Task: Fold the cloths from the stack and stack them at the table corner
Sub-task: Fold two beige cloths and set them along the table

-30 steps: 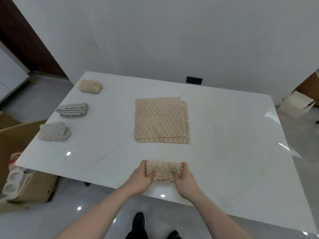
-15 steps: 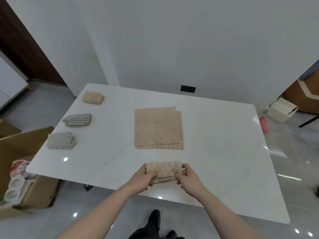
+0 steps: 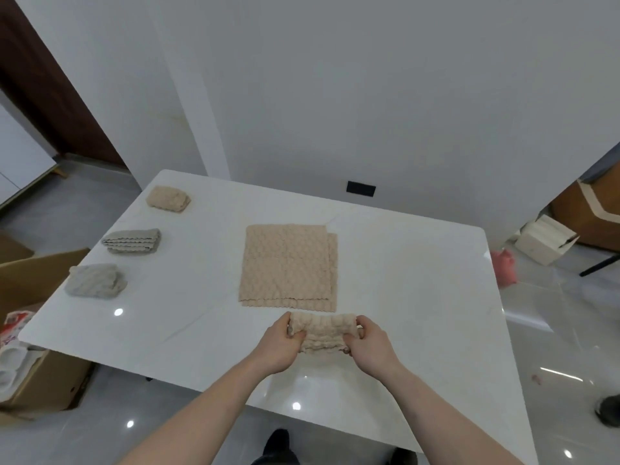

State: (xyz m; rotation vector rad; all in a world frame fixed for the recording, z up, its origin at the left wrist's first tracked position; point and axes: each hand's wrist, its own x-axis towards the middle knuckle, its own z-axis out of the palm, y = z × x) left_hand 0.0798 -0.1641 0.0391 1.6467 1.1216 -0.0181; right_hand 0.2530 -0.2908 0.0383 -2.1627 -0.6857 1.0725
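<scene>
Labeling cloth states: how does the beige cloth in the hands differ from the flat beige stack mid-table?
The held cloth is folded into a narrow bundle; the flat stack lies spread open as broad squares.
The held cloth is pinched at its ends by the left hand and right hand; nothing touches the flat stack.
The held cloth is one piece; the flat stack shows at least two offset layers.
Both share the same beige bumpy weave.

Bright, even light; ceiling-lamp glare spots on glossy table point(image 3: 419, 297); wide-angle edge bending.
</scene>
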